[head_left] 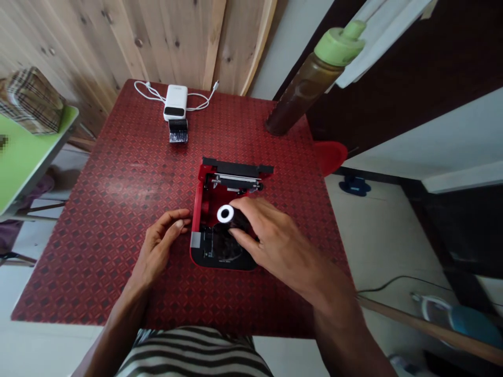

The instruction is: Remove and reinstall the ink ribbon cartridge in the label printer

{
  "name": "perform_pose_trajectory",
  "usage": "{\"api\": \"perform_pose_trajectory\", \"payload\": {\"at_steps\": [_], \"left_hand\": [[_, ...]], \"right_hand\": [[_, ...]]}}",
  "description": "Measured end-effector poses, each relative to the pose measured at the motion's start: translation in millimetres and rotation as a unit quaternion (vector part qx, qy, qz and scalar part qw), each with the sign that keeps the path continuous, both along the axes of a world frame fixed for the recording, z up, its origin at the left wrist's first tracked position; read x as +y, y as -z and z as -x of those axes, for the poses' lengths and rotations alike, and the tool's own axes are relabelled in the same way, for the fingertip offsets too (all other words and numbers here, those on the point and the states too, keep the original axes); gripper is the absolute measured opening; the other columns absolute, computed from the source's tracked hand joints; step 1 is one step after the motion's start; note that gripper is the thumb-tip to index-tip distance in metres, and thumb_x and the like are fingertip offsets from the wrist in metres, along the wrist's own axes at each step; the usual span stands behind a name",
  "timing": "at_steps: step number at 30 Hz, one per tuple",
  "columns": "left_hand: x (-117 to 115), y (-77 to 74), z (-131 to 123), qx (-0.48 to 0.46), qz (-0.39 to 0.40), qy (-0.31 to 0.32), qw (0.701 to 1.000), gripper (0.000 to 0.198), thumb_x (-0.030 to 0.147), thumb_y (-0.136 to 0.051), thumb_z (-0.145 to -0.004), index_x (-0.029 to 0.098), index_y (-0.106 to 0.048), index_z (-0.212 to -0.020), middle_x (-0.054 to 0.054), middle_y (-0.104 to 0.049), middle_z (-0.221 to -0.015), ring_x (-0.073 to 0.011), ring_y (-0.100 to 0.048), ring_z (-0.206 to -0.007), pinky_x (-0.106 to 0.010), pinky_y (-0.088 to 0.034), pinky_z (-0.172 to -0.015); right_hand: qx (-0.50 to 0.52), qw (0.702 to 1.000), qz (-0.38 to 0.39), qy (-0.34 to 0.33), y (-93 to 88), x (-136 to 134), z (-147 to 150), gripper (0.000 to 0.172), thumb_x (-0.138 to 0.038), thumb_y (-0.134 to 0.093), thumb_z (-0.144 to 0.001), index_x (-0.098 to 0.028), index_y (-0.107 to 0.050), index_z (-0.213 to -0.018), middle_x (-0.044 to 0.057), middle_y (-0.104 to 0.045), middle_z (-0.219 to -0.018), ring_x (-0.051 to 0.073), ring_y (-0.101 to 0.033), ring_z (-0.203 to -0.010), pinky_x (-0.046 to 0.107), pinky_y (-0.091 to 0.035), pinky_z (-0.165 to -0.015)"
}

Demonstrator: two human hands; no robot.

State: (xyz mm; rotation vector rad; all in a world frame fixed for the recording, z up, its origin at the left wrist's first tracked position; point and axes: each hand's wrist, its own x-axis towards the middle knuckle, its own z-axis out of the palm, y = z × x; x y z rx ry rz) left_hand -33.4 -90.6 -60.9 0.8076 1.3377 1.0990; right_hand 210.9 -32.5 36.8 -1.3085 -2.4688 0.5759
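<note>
A red and black label printer (197, 209) stands on the table with its lid raised. Over its inside, my right hand (265, 230) grips a black ribbon roll (240, 222) between thumb and fingers. The roll's white hollow core (225, 213) faces left. Glossy black film (225, 243) lies across the printer's front part below the roll; whether it comes off this roll I cannot tell. At the printer's left side is my left hand (162, 241), holding nothing, its fingers extended and a little apart, the tips close to the red wall.
Toward the back of the red patterned table (106, 209) lie a white power bank (176, 99) with a white cable (202, 104) and a small black roll (178, 131). A tall brown bottle (302, 89) with a green lid stands back right. A green table (23, 157) is at left.
</note>
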Motion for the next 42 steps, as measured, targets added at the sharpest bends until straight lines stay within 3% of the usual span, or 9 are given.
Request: {"api": "perform_pose_trajectory", "payload": {"at_steps": [6,13,19,25,32,42], "left_hand": [[-0.2,-6.6,-0.5,0.002,0.0,0.019,1.0,0.052,0.063,-0.079,-0.101,0.022,-0.082,-0.133,-0.012,-0.087,-0.127,-0.0374,-0.079,-0.129,-0.048,-0.06,-0.106],[-0.8,-10.8,-0.5,0.033,0.0,0.035,0.999,0.051,0.063,-0.077,-0.102,0.023,-0.083,-0.134,-0.011,-0.086,-0.132,-0.0377,-0.077,-0.131,-0.047,-0.059,-0.105],[-0.1,-10.9,-1.5,0.037,-0.005,0.038,0.999,0.049,0.062,-0.077,-0.102,0.024,-0.083,-0.132,-0.012,-0.086,-0.134,-0.0383,-0.076,-0.133,-0.049,-0.057,-0.109],[0.6,-11.7,-0.8,0.048,-0.008,0.04,0.998,0.051,0.065,-0.077,-0.102,0.025,-0.083,-0.132,-0.012,-0.086,-0.131,-0.0372,-0.077,-0.126,-0.051,-0.056,-0.111],[0.2,-11.4,-0.9,0.035,-0.013,0.045,0.998,0.053,0.065,-0.076,-0.102,0.023,-0.083,-0.133,-0.013,-0.085,-0.135,-0.0375,-0.077,-0.127,-0.05,-0.056,-0.111],[0.4,-13.7,-0.9,0.066,-0.016,0.054,0.996,0.053,0.063,-0.074,-0.103,0.021,-0.081,-0.135,-0.012,-0.084,-0.136,-0.0363,-0.076,-0.126,-0.049,-0.054,-0.111]], "right_hand": [[-0.078,0.997,-0.004,-0.004,12.5,10.5,22.5,0.025,-0.003,-0.064,-0.105,-0.022,-0.074,-0.118,0.013,-0.083,-0.123,0.033,-0.077,-0.118,0.05,-0.065,-0.104],[-0.105,0.994,0.007,-0.007,15.7,18.6,28.3,0.032,0.004,-0.057,-0.1,-0.021,-0.073,-0.111,0.012,-0.081,-0.115,0.031,-0.077,-0.114,0.049,-0.064,-0.106],[-0.137,0.99,-0.041,-0.011,10.5,4.3,32.9,0.045,0.01,-0.051,-0.098,-0.018,-0.074,-0.125,0.015,-0.081,-0.122,0.033,-0.075,-0.117,0.052,-0.064,-0.11],[-0.202,0.979,-0.005,-0.008,4.5,8.4,45.4,0.047,0.011,-0.045,-0.101,-0.008,-0.077,-0.13,0.022,-0.082,-0.126,0.037,-0.077,-0.121,0.054,-0.064,-0.108],[-0.191,0.981,0.032,-0.029,20.5,26.4,41.8,0.038,0.006,-0.05,-0.104,-0.014,-0.079,-0.116,0.016,-0.083,-0.113,0.03,-0.081,-0.107,0.043,-0.062,-0.094],[-0.197,0.978,0.062,-0.026,26.2,30.2,44.6,0.033,0.002,-0.051,-0.106,-0.013,-0.08,-0.114,0.018,-0.084,-0.116,0.034,-0.081,-0.115,0.048,-0.064,-0.104]]}}
